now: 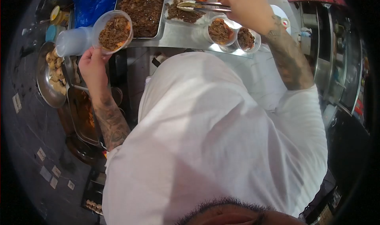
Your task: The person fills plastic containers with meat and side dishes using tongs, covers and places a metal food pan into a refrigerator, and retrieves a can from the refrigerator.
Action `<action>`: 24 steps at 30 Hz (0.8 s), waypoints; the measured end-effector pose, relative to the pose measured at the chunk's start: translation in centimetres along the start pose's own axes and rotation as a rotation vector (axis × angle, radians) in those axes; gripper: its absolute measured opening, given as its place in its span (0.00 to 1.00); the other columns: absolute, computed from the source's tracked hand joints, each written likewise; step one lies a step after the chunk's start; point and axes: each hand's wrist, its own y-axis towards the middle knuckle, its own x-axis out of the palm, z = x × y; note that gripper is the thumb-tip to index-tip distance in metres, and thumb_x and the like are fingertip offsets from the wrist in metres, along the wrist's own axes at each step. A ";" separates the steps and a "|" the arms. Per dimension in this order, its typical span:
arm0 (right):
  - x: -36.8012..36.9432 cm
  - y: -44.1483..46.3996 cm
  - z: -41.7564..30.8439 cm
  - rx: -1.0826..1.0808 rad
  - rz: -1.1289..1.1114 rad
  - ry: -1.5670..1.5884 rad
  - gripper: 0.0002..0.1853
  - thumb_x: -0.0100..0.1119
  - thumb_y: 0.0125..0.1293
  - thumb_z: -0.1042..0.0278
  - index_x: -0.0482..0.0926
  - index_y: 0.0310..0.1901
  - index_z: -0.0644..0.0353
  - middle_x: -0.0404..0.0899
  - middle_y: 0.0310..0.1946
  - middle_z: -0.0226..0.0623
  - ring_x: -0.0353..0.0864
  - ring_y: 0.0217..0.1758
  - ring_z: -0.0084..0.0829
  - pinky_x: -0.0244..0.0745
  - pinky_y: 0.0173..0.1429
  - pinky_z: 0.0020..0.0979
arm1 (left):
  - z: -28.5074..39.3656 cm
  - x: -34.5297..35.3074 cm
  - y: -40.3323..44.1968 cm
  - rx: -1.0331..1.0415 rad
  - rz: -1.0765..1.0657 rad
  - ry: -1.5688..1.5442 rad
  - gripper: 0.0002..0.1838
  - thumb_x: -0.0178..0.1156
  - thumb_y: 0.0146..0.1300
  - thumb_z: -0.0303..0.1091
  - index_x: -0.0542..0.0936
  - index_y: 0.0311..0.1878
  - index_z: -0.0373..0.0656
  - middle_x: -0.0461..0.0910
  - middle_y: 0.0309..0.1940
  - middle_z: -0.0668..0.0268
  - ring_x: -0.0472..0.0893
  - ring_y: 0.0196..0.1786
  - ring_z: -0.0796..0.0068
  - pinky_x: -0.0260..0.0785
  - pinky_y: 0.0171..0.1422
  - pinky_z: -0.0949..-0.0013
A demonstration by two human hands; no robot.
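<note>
Three clear tubs (95, 31) of dark meat (114, 34) show: one toward half past ten, two near one o'clock. There is one pair of tongs (206, 4) at twelve, and one large tray (163, 15) at eleven.

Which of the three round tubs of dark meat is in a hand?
The leftmost tub, beside the stacked containers: the left hand grips its near edge, while no hand holds the middle tub or rightmost tub.
</note>
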 end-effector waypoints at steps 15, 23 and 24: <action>-2.1 -2.8 4.2 -0.070 -0.043 0.009 0.18 0.66 0.56 0.66 0.86 0.50 0.56 0.85 0.38 0.46 0.85 0.42 0.45 0.80 0.48 0.45 | -0.4 0.2 -0.9 -0.003 0.010 0.008 0.12 0.60 0.72 0.31 0.78 0.32 0.35 0.83 0.37 0.62 0.83 0.36 0.77 0.82 0.45 0.70; 0.1 -0.6 2.1 0.039 -0.195 0.161 0.19 0.66 0.56 0.65 0.86 0.52 0.55 0.86 0.39 0.46 0.85 0.43 0.47 0.79 0.50 0.44 | 0.7 1.0 -1.0 0.004 0.027 0.020 0.09 0.60 0.71 0.33 0.82 0.37 0.37 0.81 0.32 0.68 0.80 0.34 0.78 0.79 0.43 0.68; 0.9 -0.4 2.6 0.036 -0.194 0.163 0.19 0.66 0.56 0.65 0.86 0.52 0.55 0.86 0.39 0.46 0.85 0.43 0.47 0.79 0.50 0.44 | 0.7 0.8 -1.0 0.004 0.030 0.022 0.09 0.60 0.71 0.33 0.82 0.37 0.37 0.81 0.32 0.68 0.80 0.34 0.78 0.79 0.43 0.68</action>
